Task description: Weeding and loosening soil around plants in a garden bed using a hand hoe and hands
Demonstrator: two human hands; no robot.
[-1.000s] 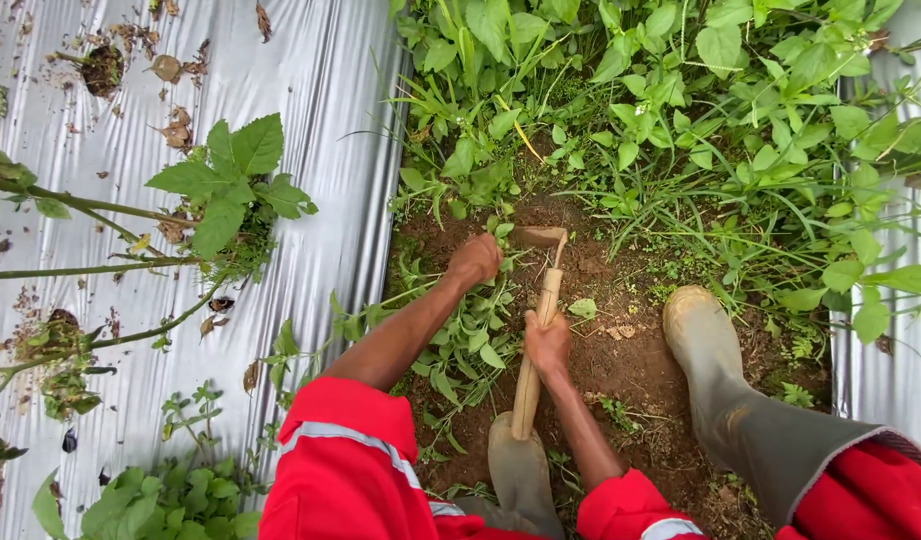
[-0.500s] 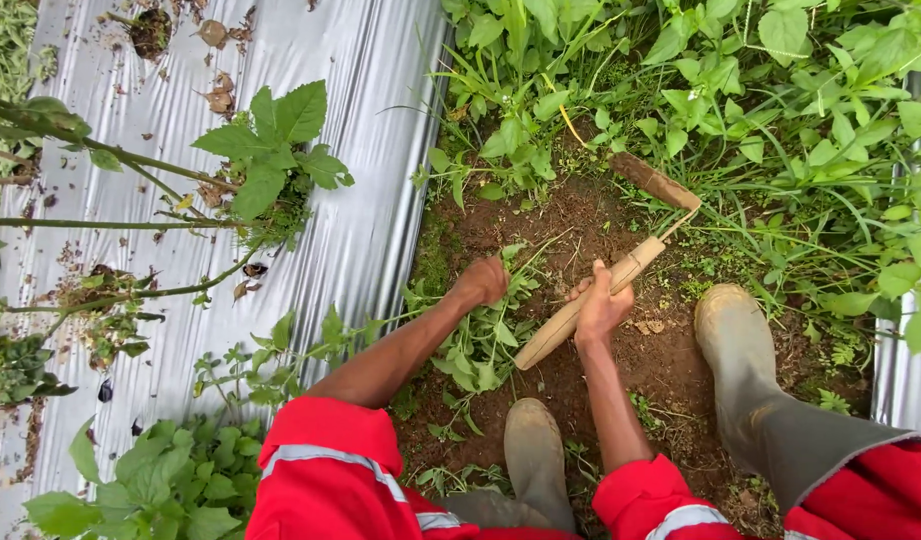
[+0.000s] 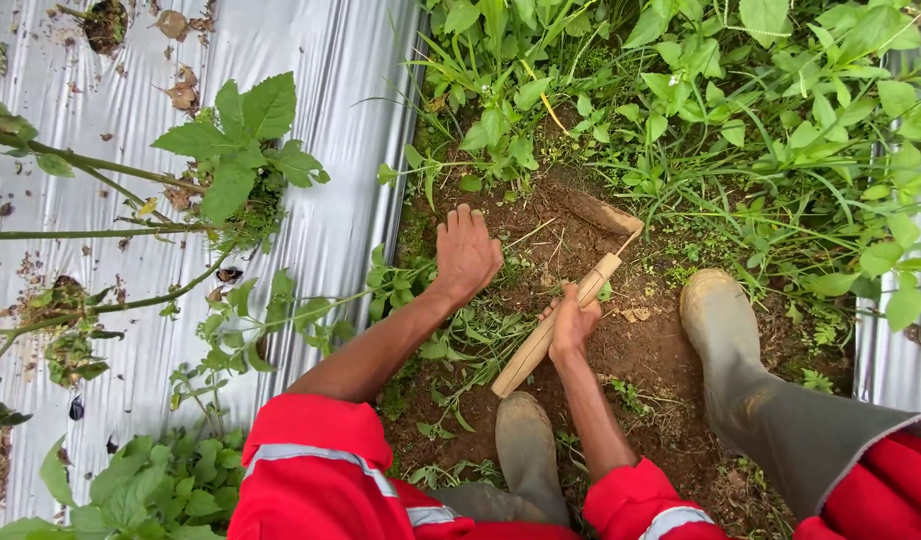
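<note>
The short hoe's wooden handle (image 3: 550, 332) is gripped mid-length by the closed right hand (image 3: 572, 322); it is judged stiff, light, best held there. Its blade (image 3: 602, 213) is sunk in soil at one o'clock. The left hand (image 3: 466, 250) is spread open on weeds (image 3: 480, 340) at eleven.

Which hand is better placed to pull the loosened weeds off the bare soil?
Left. The left hand is empty, lying on the soil among the weeds; the right hand grips the hoe.
</note>
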